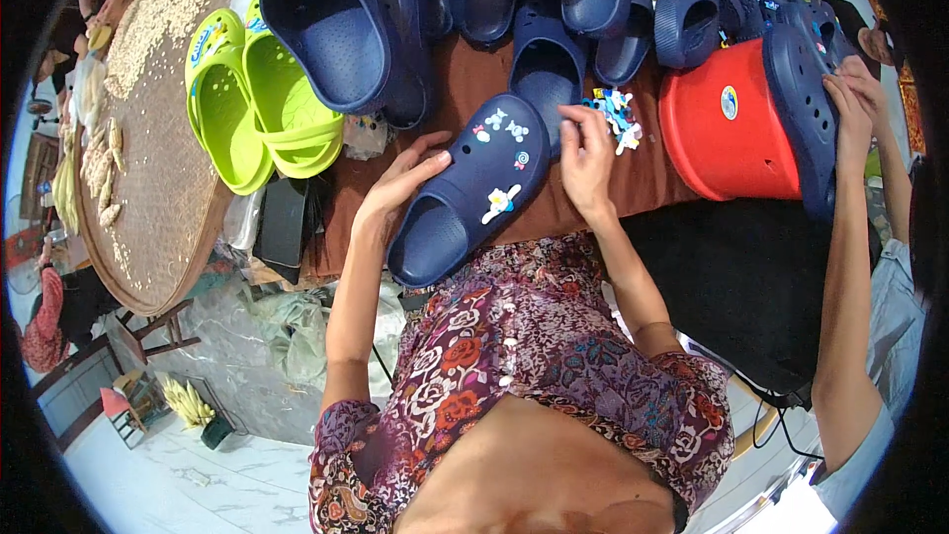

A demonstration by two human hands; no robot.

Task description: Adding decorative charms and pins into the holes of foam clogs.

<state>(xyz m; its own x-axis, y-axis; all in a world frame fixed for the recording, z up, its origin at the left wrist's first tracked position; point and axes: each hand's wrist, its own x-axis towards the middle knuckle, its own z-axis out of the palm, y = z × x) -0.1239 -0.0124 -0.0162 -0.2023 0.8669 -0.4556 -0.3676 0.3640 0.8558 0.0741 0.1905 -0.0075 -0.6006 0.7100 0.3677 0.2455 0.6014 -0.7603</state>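
"Checking the bench [647, 183], what stands out first?"

"A red bucket [712, 133] at the right, with another person's hand [850, 104] on the clog against it. Navy clogs [341, 35] crowd the far side; some carry charms, while the biggest shows none I can make out. A green pair [225, 104] sits at the left."

"Where's the one being worked on?"

"The front clog [465, 178] lies slantwise at the near edge, between the hands, heel toward the body."

"And those hands?"

"The left hand [400, 183] has its fingers loosely spread along the clog's side; how firmly they grip, I cannot tell. The right hand [587, 163] is just beside the toe, fingers half curled. Whether they pinch anything small, I cannot tell either."

"How far along, then?"

"Partly done, I'd judge. Fitted charms [501, 202] already dot the upper, from what look like pale bears to a white flower. One hole near the left edge looks bare, and loose charms [620, 121] lie heaped beyond the right hand, so there may be more to add."
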